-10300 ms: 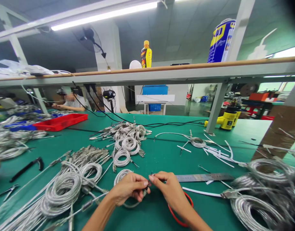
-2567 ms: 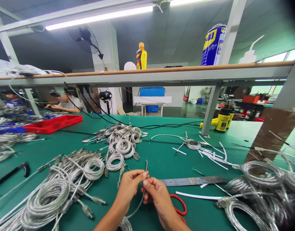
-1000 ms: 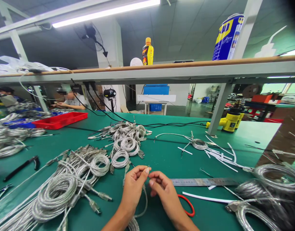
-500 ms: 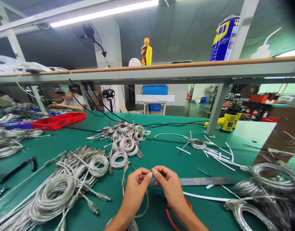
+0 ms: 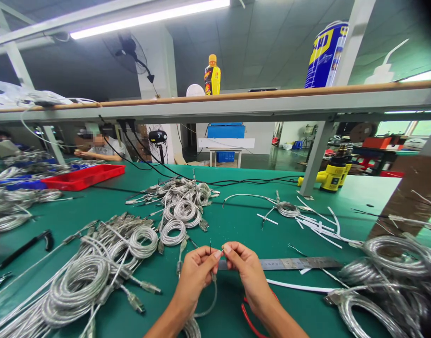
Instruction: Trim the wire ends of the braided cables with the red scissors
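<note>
My left hand (image 5: 200,268) is closed in a pinch on the end of a clear-jacketed cable (image 5: 215,296). Below it the cable loops down to a coil (image 5: 192,328) at the bottom edge. A dark thin wire sticks up from these fingers. Thumb and forefinger of my right hand (image 5: 244,265) pinch the tip of a thin reddish wire, right beside the left fingertips. Behind the right hand lies a steel ruler (image 5: 293,264), partly covered. A red-handled tool (image 5: 250,321) shows under the right wrist; its head is hidden.
Heaps of coiled USB cables (image 5: 78,286) fill the left side, with more coils (image 5: 398,263) at right. White tube pieces (image 5: 319,227) lie beyond the ruler. A red tray (image 5: 85,177) and black-handled tool (image 5: 25,249) are at left. A shelf (image 5: 236,107) spans overhead; another person (image 5: 111,149) sits behind.
My fingertips have shifted slightly, and a dark wire now stands up above the left fingers. A thin reddish wire shows between the hands. The camera view has moved a little.
</note>
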A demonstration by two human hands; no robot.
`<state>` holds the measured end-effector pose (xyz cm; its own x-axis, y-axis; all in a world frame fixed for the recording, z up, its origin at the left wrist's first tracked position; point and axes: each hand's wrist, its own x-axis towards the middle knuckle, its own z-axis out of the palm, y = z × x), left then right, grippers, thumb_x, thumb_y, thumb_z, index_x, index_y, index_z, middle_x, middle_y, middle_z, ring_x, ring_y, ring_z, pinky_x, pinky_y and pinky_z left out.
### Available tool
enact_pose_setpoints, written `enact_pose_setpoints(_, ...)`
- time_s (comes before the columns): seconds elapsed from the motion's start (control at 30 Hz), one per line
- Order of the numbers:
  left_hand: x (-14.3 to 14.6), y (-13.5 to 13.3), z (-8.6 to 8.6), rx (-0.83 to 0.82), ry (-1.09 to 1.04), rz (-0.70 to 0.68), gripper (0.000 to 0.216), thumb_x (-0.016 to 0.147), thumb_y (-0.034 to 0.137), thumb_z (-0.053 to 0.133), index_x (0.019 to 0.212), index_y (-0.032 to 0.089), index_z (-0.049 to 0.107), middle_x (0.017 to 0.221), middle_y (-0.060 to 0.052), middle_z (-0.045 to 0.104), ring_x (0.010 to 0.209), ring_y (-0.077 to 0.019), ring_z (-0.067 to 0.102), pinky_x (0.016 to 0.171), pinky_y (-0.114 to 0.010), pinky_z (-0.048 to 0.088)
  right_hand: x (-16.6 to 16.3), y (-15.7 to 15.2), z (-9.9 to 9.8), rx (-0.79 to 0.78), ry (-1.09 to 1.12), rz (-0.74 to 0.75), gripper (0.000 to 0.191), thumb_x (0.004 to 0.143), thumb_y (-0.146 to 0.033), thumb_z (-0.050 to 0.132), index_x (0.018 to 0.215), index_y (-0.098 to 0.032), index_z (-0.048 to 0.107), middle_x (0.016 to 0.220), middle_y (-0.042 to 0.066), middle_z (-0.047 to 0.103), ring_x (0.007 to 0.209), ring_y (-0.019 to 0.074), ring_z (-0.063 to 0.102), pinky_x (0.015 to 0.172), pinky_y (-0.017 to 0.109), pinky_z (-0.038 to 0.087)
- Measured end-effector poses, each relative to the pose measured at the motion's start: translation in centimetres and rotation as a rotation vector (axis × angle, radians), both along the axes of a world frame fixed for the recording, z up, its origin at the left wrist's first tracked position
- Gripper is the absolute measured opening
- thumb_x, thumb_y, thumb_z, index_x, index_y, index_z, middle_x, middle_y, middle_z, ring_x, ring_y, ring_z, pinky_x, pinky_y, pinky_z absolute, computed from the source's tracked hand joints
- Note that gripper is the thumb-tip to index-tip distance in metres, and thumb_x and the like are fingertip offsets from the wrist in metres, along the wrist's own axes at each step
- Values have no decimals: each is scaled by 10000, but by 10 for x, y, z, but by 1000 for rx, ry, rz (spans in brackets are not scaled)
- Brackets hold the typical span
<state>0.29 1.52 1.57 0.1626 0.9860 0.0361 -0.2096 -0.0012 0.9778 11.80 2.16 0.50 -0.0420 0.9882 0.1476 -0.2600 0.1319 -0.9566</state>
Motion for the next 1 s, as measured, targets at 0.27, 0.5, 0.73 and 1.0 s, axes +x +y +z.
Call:
enact_pose_setpoints(0.27, 0, 4, -3, 113, 124, 60, 240, 657, 351, 582, 590, 122, 558, 399, 68, 392, 354, -23, 259, 350, -149, 157, -1, -7, 10, 200, -251, -130, 192, 732, -344, 505, 678, -162, 529, 629, -11, 499, 567, 107, 422, 532, 214, 338)
enact_pose_setpoints(0.5, -3, 4, -2, 47, -37, 155, 217, 621, 333, 620, 681, 125, 601, 449, 59, 427, 380, -31, 285, 362, -150, 197, -13, -10, -6, 100, -129, 77, 263, 713, -404, 517, 661, -146, 514, 571, -31, 457, 482, 74, 376, 456, 188, 305)
enact_pose_setpoints(0.73, -3, 1, 3, 1, -92, 188, 218, 589, 320, 645, 660, 114, 622, 393, 91, 321, 391, -37, 264, 409, -164, 249, -18, -16, -8, 71, -182, 174, 278, 667, -394, 572, 683, -116, 578, 539, -30, 458, 454, 60, 334, 423, 184, 249)
enact_pose_setpoints(1.0, -3, 6, -3, 14, -53, 159, 214, 582, 324, 643, 658, 125, 618, 492, 53, 441, 419, -43, 319, 413, -172, 261, -18, -17, -8, 88, -203, 171, 250, 660, -372, 573, 667, -123, 576, 544, -29, 455, 474, 67, 331, 437, 185, 265)
